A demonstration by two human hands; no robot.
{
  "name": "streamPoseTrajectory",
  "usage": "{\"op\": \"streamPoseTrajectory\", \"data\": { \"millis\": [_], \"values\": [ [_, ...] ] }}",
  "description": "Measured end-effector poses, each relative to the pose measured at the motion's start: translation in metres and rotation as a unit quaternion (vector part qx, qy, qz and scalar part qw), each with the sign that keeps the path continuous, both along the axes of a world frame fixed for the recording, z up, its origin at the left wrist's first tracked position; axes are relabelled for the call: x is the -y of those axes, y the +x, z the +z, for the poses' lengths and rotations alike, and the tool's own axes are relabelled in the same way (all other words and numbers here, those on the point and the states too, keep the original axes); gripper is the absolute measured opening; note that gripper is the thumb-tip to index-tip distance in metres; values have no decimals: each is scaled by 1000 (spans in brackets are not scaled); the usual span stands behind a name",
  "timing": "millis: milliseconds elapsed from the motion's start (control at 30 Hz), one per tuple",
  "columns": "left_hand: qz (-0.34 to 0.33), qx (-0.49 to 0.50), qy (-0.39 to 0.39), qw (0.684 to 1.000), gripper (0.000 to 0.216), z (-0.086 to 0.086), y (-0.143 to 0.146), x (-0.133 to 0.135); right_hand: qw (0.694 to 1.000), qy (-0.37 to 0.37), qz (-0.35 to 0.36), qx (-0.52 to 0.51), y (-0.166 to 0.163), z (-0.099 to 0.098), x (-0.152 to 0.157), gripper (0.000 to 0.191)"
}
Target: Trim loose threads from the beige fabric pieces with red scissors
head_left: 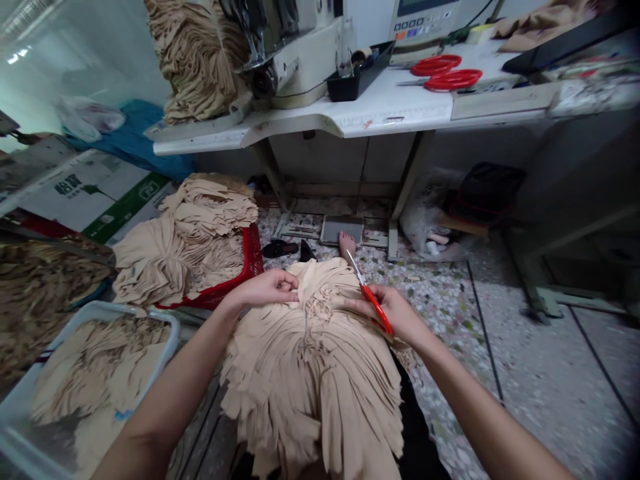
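Observation:
A thick bundle of beige fabric pieces (310, 373) lies across my lap, its many layers fanning out from a gathered middle line. My left hand (273, 287) pinches the bundle's upper left edge between thumb and fingers. In my right hand (387, 308) is a pair of scissors (375, 303) with red handles, its blades pointing up and away from me. The fingers of that hand also rest against the right side of the fabric. Whether the blades are fully closed is hard to make out.
Ahead stands a white sewing table (390, 113) with a sewing machine (305, 60), a black tray (357, 73) and more red-handled scissors (453, 80). To the left, a red basket (254, 250) and a clear plastic bin (173, 333) hold beige fabric. A foot (347, 244) rests by the pedal (333, 230).

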State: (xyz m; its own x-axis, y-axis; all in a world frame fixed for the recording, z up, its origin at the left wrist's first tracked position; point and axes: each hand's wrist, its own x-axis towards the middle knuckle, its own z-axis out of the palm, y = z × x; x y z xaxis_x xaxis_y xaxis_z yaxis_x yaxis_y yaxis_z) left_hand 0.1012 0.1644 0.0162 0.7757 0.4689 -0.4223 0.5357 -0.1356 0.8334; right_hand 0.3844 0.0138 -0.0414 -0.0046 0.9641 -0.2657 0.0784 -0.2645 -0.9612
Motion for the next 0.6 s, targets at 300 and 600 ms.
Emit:
{"op": "streamPoseTrajectory", "data": {
  "millis": [300, 600],
  "values": [
    [116, 120, -15, 986, 36, 16, 34, 6, 996, 10, -23, -85, -29, 10, -20, 53],
    [163, 97, 45, 981, 31, 16, 37, 16, 988, 95, -54, -111, -42, 24, -36, 50]
  ]
}}
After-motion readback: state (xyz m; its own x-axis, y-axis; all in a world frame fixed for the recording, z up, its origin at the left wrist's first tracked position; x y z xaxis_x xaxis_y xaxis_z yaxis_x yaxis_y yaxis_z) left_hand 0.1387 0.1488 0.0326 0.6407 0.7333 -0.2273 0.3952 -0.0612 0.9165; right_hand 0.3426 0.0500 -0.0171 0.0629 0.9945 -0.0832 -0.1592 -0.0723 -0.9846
